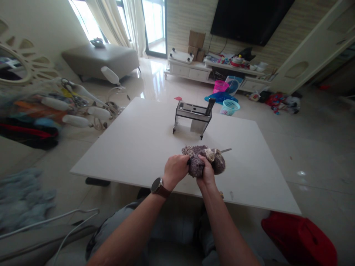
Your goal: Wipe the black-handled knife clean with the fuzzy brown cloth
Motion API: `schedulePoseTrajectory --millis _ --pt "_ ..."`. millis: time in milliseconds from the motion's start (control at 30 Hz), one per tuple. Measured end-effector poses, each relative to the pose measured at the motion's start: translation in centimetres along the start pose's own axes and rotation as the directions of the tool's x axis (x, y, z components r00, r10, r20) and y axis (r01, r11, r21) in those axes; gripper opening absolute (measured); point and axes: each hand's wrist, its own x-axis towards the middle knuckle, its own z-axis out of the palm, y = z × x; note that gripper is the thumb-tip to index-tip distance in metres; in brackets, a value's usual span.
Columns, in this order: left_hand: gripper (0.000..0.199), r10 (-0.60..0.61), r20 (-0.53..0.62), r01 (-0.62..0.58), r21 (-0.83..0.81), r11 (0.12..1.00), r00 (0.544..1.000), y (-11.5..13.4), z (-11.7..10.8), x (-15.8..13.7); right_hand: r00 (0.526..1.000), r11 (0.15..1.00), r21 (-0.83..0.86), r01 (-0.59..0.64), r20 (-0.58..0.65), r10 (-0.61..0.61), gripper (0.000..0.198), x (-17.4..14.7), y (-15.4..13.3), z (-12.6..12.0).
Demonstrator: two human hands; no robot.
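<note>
My left hand (176,169) is closed around a knife whose black handle barely shows at the fingers. Its narrow metal blade tip (226,150) pokes out on the far side of a bunched purple-grey cloth (196,166). The rest of the blade is hidden by the cloth. My right hand (207,170) grips the cloth, thumb on top, just right of the left hand. Both hands are over the near part of the white table (133,147). Beyond them stands a clear-sided knife block (191,112) with a black-handled knife (210,106) in it.
A red object (301,238) is beside the table's near right corner. On the floor behind the table are a light-blue basket (230,107) and a pink basket (221,86). A lamp with white shades (76,121) stands left of the table.
</note>
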Motion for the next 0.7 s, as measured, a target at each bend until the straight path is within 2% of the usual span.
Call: schedulePoseTrajectory --millis 367,567,700 --pt "0.016 -0.012 -0.007 0.011 -0.054 0.998 1.000 0.2 0.3 0.2 1.000 1.000 -0.019 0.002 0.013 -0.001 0.046 0.5 -0.8 -0.1" --pt "0.017 -0.031 -0.013 0.030 -0.060 0.998 0.999 0.2 0.1 0.6 0.993 0.995 0.023 0.100 0.068 -0.101 0.040 2.0 -4.4 -0.9" --pt "0.019 -0.006 -0.011 0.006 -0.063 0.998 1.000 0.0 -0.3 0.7 0.976 0.975 0.059 0.214 0.033 -0.216 0.038 3.6 -7.9 -2.5"
